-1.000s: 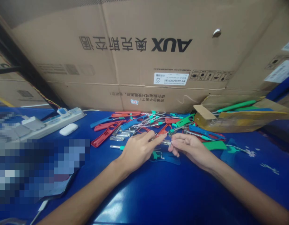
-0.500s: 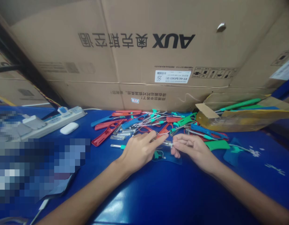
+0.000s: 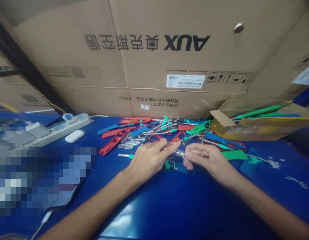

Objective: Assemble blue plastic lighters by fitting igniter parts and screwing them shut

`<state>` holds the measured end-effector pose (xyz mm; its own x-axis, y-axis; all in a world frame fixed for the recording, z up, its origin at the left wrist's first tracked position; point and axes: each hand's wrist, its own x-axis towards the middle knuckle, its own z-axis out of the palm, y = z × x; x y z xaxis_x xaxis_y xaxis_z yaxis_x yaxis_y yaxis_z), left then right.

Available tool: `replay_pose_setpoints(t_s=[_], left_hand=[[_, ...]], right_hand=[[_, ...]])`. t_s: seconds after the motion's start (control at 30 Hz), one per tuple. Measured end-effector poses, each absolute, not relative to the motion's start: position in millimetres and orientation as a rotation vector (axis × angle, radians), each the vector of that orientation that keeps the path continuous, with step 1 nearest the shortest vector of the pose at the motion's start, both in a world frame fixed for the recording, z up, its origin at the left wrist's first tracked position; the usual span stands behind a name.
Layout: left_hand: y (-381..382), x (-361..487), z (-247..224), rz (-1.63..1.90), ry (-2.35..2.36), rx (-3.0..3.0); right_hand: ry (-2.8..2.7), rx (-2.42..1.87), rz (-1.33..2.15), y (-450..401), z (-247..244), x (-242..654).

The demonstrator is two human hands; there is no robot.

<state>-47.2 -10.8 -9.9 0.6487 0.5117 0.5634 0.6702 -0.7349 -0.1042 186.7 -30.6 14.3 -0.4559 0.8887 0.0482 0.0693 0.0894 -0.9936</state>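
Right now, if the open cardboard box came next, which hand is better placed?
Probably the right hand: nearer the box and on that side, though it pinches the end of a small clear part. The left hand sits farther away.

On the table (image 3: 169, 206), casings (image 3: 114, 143) lie mid-frame beyond the left hand (image 3: 148, 158) and right hand (image 3: 208, 157), between a power strip (image 3: 56, 130) at left and a carton (image 3: 259, 130) at right.

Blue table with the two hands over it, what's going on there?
A person's left hand holds a small clear part while the right hand pinches its end. Beyond them, red, blue and green plastic pieces lie jumbled on the blue table. An open carton at the right holds more.
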Motion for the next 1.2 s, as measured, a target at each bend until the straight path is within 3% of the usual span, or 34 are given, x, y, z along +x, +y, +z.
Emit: replay_pose_setpoints(t_s=[0.23,0.47,0.67,0.87,1.03,1.2], left_hand=[[-7.1,-42.1,-7.3,-1.051,-0.861,-2.567],[-13.0,-32.2,-15.9,-1.262,-1.184,-2.956],[-9.0,-34.1,-7.7,-1.06,-1.116,-3.053],[13.0,-63.8,5.5,-0.812,-0.976,-3.129],[19.7,-78.3,7.9,-0.604,-1.12,-3.223],[20.5,-80.3,6.2,-0.479,-1.218,-3.393]], right_hand=[[-1.59,-0.865,1.404,-23.9,6.9,193.2],[-1.974,-0.941,0.921,-25.3,0.9,187.4],[-1.837,-0.975,0.859,-24.7,3.0,184.7],[-2.177,-1.027,1.181,-21.6,20.1,209.1],[-2.492,-0.966,0.69,-29.4,19.5,204.9],[-2.553,-0.887,0.653,-33.6,15.1,199.0]])
